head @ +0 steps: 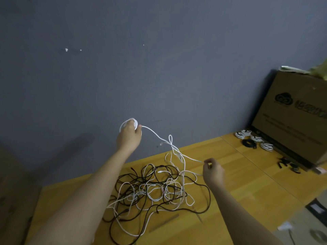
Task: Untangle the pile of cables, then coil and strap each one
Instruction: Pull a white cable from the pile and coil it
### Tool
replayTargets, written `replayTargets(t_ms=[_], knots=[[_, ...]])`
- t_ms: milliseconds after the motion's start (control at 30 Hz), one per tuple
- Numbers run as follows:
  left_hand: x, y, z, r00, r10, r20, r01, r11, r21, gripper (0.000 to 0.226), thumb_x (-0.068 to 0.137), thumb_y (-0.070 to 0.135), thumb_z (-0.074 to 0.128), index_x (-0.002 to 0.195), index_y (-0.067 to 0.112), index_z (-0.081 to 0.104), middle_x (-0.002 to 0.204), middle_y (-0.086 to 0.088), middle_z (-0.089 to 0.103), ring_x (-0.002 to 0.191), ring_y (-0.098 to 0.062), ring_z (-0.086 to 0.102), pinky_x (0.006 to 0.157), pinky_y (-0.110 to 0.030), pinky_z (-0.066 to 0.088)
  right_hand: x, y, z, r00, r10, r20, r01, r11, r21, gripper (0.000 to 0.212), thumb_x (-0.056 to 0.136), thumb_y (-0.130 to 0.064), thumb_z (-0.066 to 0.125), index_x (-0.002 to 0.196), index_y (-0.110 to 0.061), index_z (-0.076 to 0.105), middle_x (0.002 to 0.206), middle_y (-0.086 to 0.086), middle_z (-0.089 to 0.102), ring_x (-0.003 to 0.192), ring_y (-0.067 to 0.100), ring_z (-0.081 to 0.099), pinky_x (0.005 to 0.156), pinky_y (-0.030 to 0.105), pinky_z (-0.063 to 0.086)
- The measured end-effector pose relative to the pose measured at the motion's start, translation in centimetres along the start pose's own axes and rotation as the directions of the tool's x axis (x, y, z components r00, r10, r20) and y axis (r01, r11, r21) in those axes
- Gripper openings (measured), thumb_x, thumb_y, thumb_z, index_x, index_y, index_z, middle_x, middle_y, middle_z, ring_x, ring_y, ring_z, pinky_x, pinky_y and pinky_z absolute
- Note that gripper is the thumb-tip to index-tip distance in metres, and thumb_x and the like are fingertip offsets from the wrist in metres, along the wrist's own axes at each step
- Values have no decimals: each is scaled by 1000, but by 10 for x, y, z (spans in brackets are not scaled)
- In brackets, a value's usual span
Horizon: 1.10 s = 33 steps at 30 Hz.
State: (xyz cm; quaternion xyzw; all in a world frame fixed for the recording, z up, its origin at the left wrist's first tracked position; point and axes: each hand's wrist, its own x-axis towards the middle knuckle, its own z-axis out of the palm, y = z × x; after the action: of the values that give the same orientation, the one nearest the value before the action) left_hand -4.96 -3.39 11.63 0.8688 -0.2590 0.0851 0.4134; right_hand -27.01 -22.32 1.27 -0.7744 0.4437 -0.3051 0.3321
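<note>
A: Hands?

B: Left hand (130, 134) raised in front of the grey wall, gripping a small coil of white cable (155, 136) looped round its fingers. Right hand (212, 169) lower, pinching the same cable further along.

A: Pile?

B: Tangled pile of cables (154, 190), black and white mixed, on the wooden surface (247, 175) below both hands. White cable runs down into it.

A: Finished ones?

B: Coiled bundles (253, 139) far right, beside a cardboard box (297, 117).
</note>
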Motion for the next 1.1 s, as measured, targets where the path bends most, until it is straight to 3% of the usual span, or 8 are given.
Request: replayTargets(t_ms=[267,400,533,667,833,933,1033,1100], knots=[[5,33,5,999,33,-26,-38,976,-212,31,98,29,47,74,12,39,78,-4,49,79,-30,51,64,-32,31,23,-21,1,996,16,85,-17,1000,13,27,98,-13,40,120,-8,57,113,17,61,90,27,56,72,32,43],[3,53,14,988,152,20,-142,956,-258,34,97,27,49,69,15,35,68,-1,41,67,-23,43,61,-36,30,21,-50,4,985,-170,35,170,985,-3,30,98,-18,47,125,-18,57,127,3,50,120,22,44,99,34,39],[-5,60,34,980,188,59,-161,935,-315,28,97,25,51,76,7,42,71,-5,44,69,-24,45,64,-38,35,11,-81,20,887,-298,353,184,929,321,34,93,-26,59,127,-20,57,113,-4,59,100,3,57,82,14,47],[-10,50,55,992,109,69,-74,922,-381,30,97,26,51,73,12,40,66,-2,41,60,-15,39,59,-33,28,13,-60,45,820,-450,353,468,883,39,17,90,-14,63,105,-8,69,94,6,65,83,21,61,73,26,45],[-7,21,70,999,-47,26,53,909,-414,32,97,27,50,80,0,46,70,-6,43,60,-12,39,56,-25,30,23,6,70,830,-274,485,367,924,-105,15,89,-21,65,100,-10,67,94,7,58,80,24,58,67,29,39],[-5,2,80,997,-73,31,79,913,-400,36,97,28,49,84,-5,45,73,-9,41,65,-16,40,62,-32,33,31,27,77,881,-210,423,299,942,-155,17,93,-24,59,97,-11,69,98,9,61,85,27,62,66,28,39],[-9,-6,93,996,-66,61,84,924,-374,35,98,29,48,81,-2,44,70,-7,40,61,-14,39,61,-34,33,34,14,85,934,-255,249,232,965,119,10,91,-18,58,101,-20,62,103,-1,57,93,19,60,75,31,50],[-12,-6,102,993,-73,88,102,911,-400,31,98,29,49,82,2,48,68,-7,46,59,-15,44,62,-35,34,35,-8,93,916,-258,308,162,939,304,32,92,-23,59,122,-25,51,121,-7,50,111,12,52,85,26,47]])
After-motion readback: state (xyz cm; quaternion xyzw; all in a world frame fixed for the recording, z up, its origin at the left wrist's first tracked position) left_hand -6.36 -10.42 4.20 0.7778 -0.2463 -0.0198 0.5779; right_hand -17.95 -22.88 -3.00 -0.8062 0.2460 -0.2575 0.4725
